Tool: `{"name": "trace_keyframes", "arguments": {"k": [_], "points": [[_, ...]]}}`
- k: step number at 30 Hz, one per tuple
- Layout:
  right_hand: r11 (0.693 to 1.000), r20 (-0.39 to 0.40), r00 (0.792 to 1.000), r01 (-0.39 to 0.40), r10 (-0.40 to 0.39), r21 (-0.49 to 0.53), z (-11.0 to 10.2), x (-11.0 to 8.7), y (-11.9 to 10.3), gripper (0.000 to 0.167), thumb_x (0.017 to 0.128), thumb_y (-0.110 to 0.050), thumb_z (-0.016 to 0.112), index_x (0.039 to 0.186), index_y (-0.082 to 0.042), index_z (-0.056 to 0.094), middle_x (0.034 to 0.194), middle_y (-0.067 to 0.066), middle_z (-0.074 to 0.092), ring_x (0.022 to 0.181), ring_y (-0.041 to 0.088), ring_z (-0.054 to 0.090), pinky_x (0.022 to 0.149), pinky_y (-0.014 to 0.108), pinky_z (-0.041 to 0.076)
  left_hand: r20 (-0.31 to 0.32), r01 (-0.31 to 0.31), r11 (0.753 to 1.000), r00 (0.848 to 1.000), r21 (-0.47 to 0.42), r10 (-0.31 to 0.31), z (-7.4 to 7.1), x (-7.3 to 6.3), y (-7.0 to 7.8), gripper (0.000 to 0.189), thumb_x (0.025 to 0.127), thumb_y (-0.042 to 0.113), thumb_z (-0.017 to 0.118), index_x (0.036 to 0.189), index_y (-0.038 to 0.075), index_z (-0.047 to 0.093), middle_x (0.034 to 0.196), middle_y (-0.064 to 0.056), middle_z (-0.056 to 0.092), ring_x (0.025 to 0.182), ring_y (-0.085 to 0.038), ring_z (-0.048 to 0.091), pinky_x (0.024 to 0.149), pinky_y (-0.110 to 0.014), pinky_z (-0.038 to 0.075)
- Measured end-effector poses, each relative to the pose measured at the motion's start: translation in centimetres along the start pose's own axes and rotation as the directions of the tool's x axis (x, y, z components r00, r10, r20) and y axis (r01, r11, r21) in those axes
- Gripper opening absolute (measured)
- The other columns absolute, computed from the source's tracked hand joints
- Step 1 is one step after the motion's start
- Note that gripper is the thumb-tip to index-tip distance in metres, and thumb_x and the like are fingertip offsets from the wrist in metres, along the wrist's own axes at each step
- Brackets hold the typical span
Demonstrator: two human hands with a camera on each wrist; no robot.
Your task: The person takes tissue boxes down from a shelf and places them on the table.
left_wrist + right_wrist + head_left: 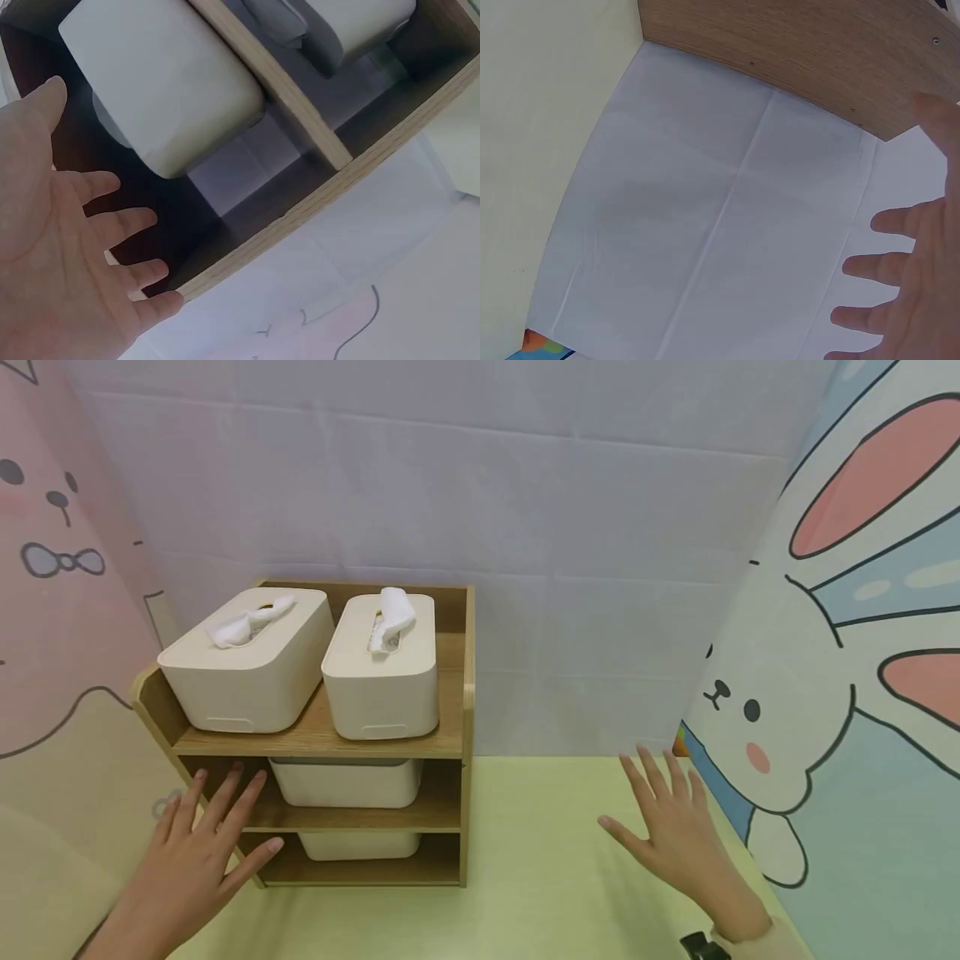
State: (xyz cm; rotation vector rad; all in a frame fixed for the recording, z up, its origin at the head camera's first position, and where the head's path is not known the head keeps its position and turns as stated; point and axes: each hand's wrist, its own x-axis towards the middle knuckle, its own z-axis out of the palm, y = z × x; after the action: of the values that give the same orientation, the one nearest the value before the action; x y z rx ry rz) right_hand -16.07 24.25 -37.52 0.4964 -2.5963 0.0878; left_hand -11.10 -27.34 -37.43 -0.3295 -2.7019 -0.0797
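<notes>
My left hand is spread in front of the lower left side of a wooden shelf, its fingers straight and holding nothing. In the left wrist view, the palm and fingers show beside the shelf's openings. Over the table's right part hovers my right hand, fingers fanned out, with nothing in it. Two cream tissue boxes, a left one and a right one, stand on the shelf's top board, a white tissue poking from each. A cream bin sits on the middle level, another bin on the bottom.
The shelf stands on a pale yellow-green table against a whitish cloth backdrop. A pink printed panel rises at the left, a rabbit-printed panel at the right. A dark band is on the right wrist.
</notes>
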Motion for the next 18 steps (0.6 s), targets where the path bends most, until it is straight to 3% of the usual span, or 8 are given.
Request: {"name": "trace_keyframes", "arguments": {"k": [6,13,18], "points": [[0.998,-0.077,0.996,0.050,-0.048,0.022,-0.6,1.6,-0.6,0.079,0.083,-0.061,0.047,0.142,-0.011,0.034,0.143,0.018,0.035,0.129,0.047,0.027,0.098,0.065,0.022,-0.014,0.002,1.000,1.000,0.011,-0.002,-1.1,0.3,0.2,0.084,0.084,0.051,0.054,0.148,0.018,0.011,0.143,-0.023,0.032,0.140,-0.037,-0.007,0.110,-0.056,-0.009],[0.995,-0.108,0.990,0.095,-0.091,0.032,-1.5,3.5,-1.6,0.078,0.085,-0.062,0.044,0.141,-0.010,0.034,0.144,0.017,0.035,0.129,0.047,0.028,0.099,0.065,0.023,-0.061,-0.031,0.999,0.998,0.020,0.032,-2.3,0.5,0.4,0.081,0.084,0.050,0.056,0.147,0.016,0.019,0.136,-0.023,0.040,0.139,-0.041,0.006,0.112,-0.054,-0.001],[0.989,-0.180,0.974,0.145,-0.135,0.039,-2.2,4.9,-2.4,0.077,0.087,-0.065,0.031,0.138,-0.007,0.039,0.142,0.017,0.038,0.128,0.045,0.031,0.099,0.063,0.025,-0.092,-0.044,0.999,0.995,0.027,0.047,-3.4,0.9,0.4,0.079,0.082,0.051,0.057,0.145,0.015,0.027,0.134,-0.020,0.046,0.132,-0.044,0.024,0.106,-0.058,0.016]]}}
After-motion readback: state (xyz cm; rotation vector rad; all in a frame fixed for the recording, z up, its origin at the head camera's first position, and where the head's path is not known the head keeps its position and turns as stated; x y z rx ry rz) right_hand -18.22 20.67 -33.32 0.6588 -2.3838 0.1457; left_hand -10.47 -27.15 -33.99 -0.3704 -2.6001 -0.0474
